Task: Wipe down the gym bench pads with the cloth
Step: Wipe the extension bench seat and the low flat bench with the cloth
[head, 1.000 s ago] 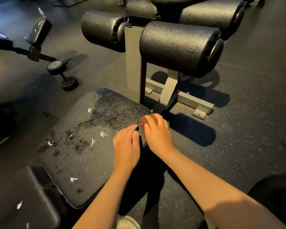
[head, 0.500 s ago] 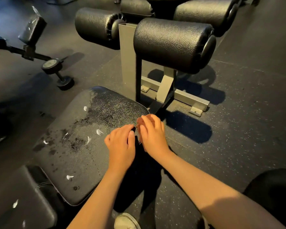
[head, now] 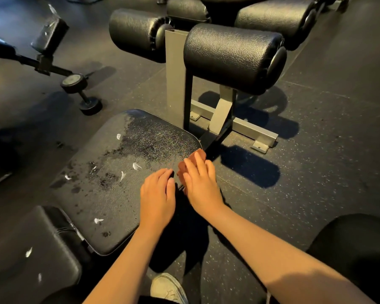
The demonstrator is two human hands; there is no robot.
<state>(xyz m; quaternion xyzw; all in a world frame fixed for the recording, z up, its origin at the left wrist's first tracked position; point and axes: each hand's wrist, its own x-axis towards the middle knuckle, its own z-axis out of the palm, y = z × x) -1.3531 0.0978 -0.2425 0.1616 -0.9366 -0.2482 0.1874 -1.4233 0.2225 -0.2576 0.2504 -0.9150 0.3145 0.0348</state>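
The right grip presses the cloth flat-fingered at the right edge of the seat pad; the left grip rests open beside it. Unpinched (and so near the edge), the cloth could slip off.

Bare forearms, pale shoe (perhaps canvas)

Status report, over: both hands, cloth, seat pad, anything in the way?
Left hand flat on seat pad edge. Right hand presses cloth at pad corner. White flecks unwiped. No obstacle seen.
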